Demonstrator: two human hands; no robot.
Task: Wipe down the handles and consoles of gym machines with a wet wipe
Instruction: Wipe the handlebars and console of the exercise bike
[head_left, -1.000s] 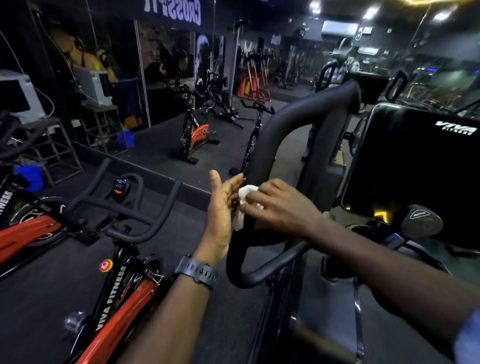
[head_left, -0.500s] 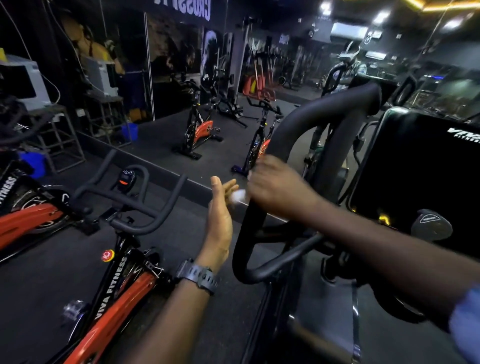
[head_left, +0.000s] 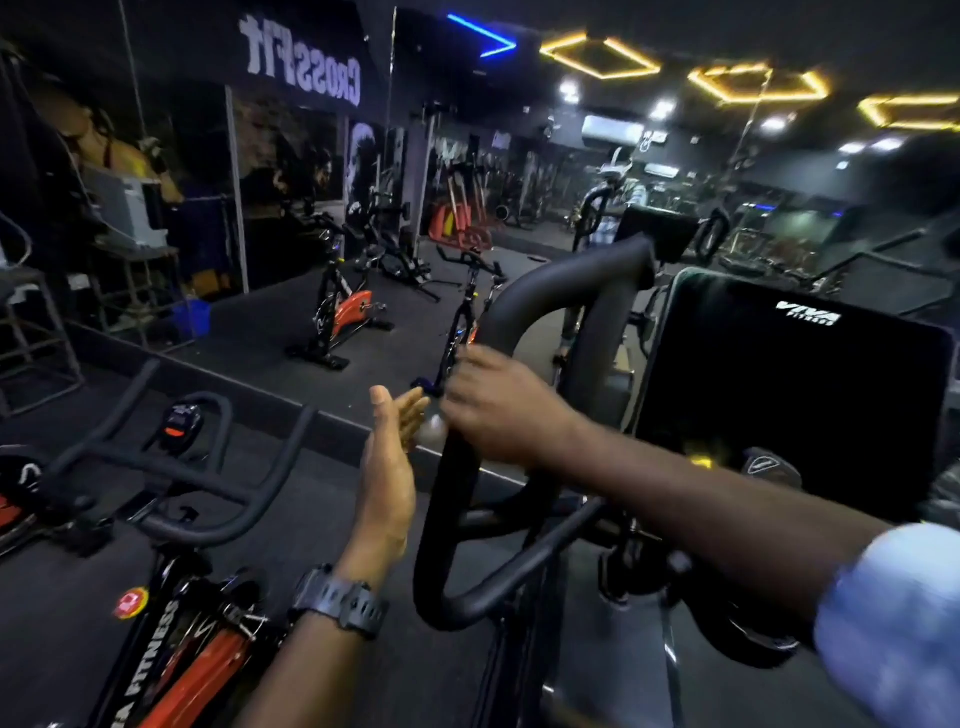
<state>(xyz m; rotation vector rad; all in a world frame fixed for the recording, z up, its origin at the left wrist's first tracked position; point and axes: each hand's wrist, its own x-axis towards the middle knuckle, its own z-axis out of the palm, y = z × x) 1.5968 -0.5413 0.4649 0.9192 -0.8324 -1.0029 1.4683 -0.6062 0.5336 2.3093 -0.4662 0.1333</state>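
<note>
The right hand (head_left: 498, 402) is closed round the thick black curved tubular handle (head_left: 524, 312) of the gym machine, with a small pale wet wipe (head_left: 432, 427) bunched under its fingers (only a blurred corner shows). The left hand (head_left: 388, 467) stands open and flat just beside it, holding nothing. The wipe looks limp, light and slippery, so best pinned by a full wrap; the handle seems rigid. The glossy black console (head_left: 789, 384) sits to the right.

Dark gym floor (head_left: 291, 467); red-black spin bike (head_left: 171, 639) stands on it, near left.
</note>
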